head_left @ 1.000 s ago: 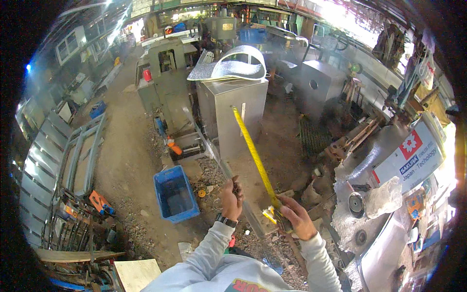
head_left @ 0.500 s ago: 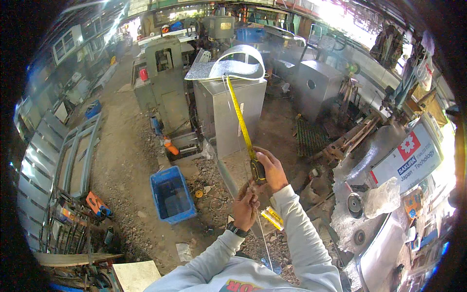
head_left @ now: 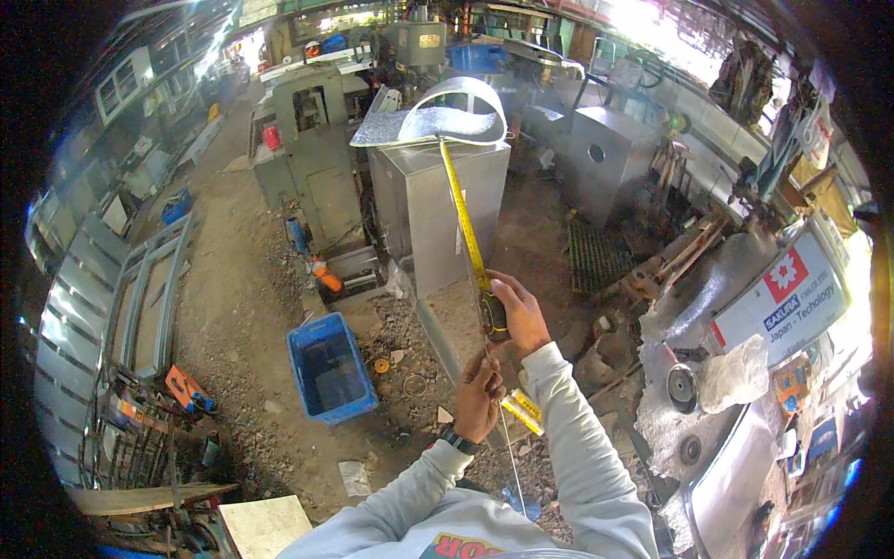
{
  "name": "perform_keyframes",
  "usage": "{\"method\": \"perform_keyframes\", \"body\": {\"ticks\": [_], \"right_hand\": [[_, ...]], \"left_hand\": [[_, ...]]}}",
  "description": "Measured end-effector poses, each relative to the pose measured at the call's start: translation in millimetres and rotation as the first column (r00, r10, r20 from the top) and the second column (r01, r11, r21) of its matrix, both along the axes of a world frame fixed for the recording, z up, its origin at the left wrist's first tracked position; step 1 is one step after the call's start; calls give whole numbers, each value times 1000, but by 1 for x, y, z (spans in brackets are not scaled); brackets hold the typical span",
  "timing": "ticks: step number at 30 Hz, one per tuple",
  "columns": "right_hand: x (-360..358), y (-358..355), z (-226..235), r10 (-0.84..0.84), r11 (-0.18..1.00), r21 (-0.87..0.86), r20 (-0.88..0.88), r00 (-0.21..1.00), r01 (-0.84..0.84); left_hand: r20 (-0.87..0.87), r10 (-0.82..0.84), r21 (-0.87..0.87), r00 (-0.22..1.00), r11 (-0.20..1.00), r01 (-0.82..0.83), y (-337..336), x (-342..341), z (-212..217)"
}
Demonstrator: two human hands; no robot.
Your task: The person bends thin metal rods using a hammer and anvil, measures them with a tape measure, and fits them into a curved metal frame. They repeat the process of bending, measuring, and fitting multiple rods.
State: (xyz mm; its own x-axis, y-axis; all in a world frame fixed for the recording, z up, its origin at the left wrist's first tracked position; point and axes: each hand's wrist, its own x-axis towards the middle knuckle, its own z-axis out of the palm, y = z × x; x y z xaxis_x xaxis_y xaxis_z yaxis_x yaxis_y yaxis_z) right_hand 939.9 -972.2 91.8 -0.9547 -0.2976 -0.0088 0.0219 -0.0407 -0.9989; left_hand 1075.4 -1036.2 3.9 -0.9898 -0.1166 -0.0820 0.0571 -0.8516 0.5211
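My right hand (head_left: pixel 524 319) grips a black and yellow tape measure (head_left: pixel 494 317). Its yellow blade is pulled out and runs forward to the edge of a curled, shiny metal sheet (head_left: pixel 438 123). That sheet lies on top of a tall grey metal cabinet (head_left: pixel 436 219). Just below the tape's case, my left hand (head_left: pixel 478 402) is closed around a thin rod (head_left: pixel 514 470), fingers pinched. The rod trails back toward my body and seems to run forward along the blade; its far end is hard to make out.
A blue plastic crate (head_left: pixel 332 368) sits on the dirt floor at left. A grey machine (head_left: pixel 321 154) stands beside the cabinet, with an orange-tipped tool (head_left: pixel 326 276) near its foot. Metal frames (head_left: pixel 149 298) lean far left. At right are a signboard (head_left: pixel 782 298) and a cluttered bench (head_left: pixel 666 419).
Both hands stay closed on the same things, with only a slight shift. The blade's far end now sits a little higher and right, close to the sheet's edge.
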Motion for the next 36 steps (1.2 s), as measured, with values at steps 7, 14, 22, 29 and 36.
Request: {"method": "perform_keyframes", "body": {"ticks": [7, 14, 22, 29, 36], "right_hand": [[26, 7, -28, -39, 992, 119, -69, 997, 47], [117, 41, -31, -87, 950, 306, 57, 995, 65], [273, 148, -4, -159, 894, 447, 383, 910, -31], [407, 246, 3, -164, 968, 251, 613, 773, 6], [484, 273, -6, -225, 950, 304, 519, 825, 68]], "left_hand": [[83, 162, -169, 983, 975, -147, 15, -9, -49], [-36, 110, -767, 993, 634, -98, -20, -11, -70], [131, 12, -135, 991, 991, 5, -97, -58, -90], [41, -136, 73, 990, 988, 133, -132, -103, -71], [5, -41, 45, 999, 998, 41, -141, -135, -46]]}}
